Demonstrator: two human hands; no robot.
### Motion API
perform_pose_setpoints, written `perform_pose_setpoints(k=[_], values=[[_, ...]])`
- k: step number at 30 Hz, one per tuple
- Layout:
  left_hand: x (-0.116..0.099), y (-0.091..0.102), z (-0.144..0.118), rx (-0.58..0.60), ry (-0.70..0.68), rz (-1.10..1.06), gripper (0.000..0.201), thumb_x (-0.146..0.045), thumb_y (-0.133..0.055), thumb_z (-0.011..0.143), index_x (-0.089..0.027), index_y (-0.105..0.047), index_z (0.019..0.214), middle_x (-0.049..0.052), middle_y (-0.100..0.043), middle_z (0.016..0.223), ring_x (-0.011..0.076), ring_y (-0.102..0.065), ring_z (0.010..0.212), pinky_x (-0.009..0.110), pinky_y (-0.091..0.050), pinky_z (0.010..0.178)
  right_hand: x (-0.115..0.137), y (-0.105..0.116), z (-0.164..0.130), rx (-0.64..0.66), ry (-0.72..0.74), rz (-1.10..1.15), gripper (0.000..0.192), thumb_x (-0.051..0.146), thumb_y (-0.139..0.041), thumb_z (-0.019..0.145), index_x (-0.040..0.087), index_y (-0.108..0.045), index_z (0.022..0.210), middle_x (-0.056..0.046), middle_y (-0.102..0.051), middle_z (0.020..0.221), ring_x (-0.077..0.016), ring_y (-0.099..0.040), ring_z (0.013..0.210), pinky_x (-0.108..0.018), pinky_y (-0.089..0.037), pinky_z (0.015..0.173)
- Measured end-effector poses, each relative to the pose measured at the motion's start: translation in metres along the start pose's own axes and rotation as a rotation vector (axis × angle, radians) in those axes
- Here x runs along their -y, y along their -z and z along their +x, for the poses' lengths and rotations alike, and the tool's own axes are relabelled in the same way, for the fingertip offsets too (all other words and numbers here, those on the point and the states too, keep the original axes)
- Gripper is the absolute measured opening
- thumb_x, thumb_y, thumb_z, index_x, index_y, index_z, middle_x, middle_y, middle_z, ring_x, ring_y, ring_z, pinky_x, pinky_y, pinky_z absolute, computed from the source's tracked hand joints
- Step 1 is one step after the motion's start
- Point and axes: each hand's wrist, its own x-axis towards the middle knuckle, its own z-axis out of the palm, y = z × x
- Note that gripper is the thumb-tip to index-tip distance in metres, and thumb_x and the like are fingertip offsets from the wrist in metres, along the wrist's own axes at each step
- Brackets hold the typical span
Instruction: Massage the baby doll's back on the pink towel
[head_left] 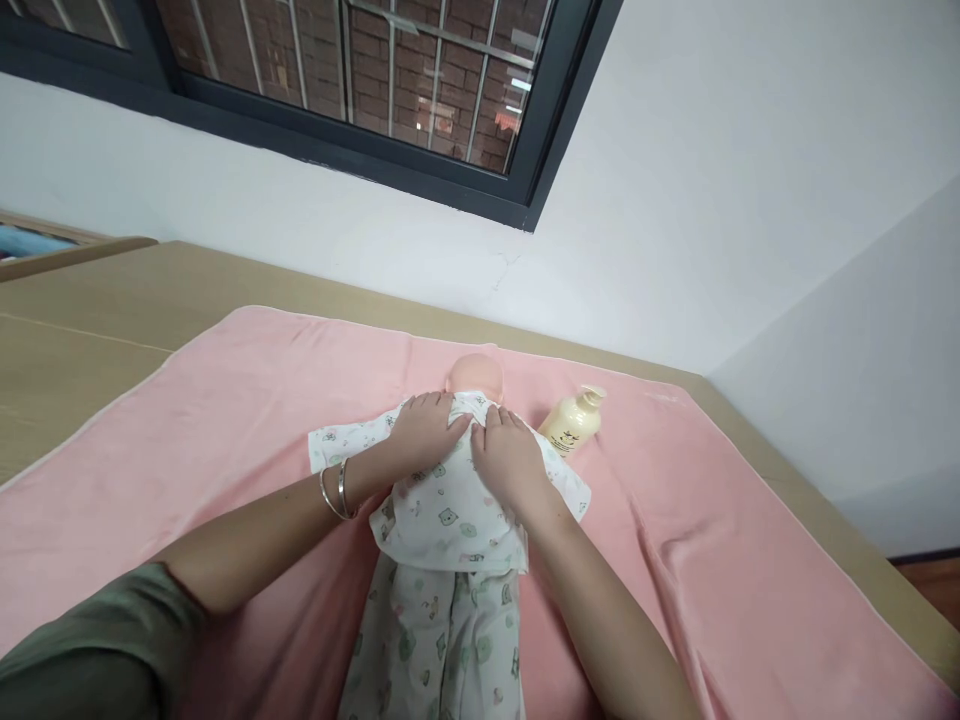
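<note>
A baby doll (477, 376) lies stretched out, its smooth bald head away from me and no face showing. It wears a white printed top (450, 520) and matching printed pants (442, 640). My left hand (426, 432) rests flat on the left side of the doll's upper body, fingers extended. Opposite it, my right hand (511, 455) lies flat on the right side near the neck, fingers also extended. Both thumbs point in toward the middle of the top. Just right of the doll's shoulder, a cream pump bottle (574, 420) leans over on the blanket.
A pink blanket (247, 400) with some folds covers much of the wooden surface (187, 280). Behind stands a white wall (645, 220) with a dark-framed window (517, 200) and bars outside. A wooden edge with blue fabric (34, 242) shows at far left.
</note>
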Motion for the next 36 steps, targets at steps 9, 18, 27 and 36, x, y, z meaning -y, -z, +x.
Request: perform_pose_setpoints(k=[9,18,27,36], values=[[-0.009,-0.009,-0.014,-0.102,-0.116,0.115,0.043,-0.034,-0.035,0.101,-0.009,-0.056,0.129,0.023,-0.062,0.133,0.0367,-0.055,0.128,0.051,-0.042,0.108,-0.022,-0.003,0.017,0.037,-0.043,0.181,0.060,0.048,-0.032,0.104,0.009,-0.047,0.147,-0.020,-0.049,0.152,-0.0345,-0.039,0.145,-0.063,-0.006,0.122],[-0.004,-0.004,-0.003,-0.047,0.028,0.060,0.042,-0.041,-0.037,0.100,-0.014,-0.059,0.122,0.019,-0.066,0.128,0.0359,-0.059,0.123,0.055,-0.040,0.107,-0.012,-0.002,0.010,0.033,0.017,0.135,0.058,0.041,-0.033,0.104,0.005,-0.045,0.148,-0.023,-0.048,0.153,-0.0343,-0.040,0.145,-0.053,-0.023,0.120],[-0.007,-0.005,-0.011,-0.036,-0.011,0.129,0.048,-0.036,-0.032,0.100,-0.012,-0.055,0.135,0.021,-0.062,0.137,0.0374,-0.055,0.129,0.060,-0.035,0.111,-0.025,-0.004,0.020,0.043,-0.054,0.228,0.063,0.054,-0.033,0.104,0.011,-0.047,0.148,-0.019,-0.048,0.154,-0.0344,-0.039,0.146,-0.062,-0.008,0.122],[0.006,0.003,0.005,0.069,0.097,-0.006,0.058,-0.057,-0.030,0.099,-0.017,-0.056,0.133,0.018,-0.068,0.132,0.0353,-0.059,0.127,0.068,-0.025,0.115,0.000,-0.001,0.000,-0.038,-0.034,0.035,0.053,0.038,-0.028,0.106,0.008,-0.051,0.143,-0.022,-0.056,0.146,-0.0343,-0.046,0.139,-0.059,-0.010,0.122]])
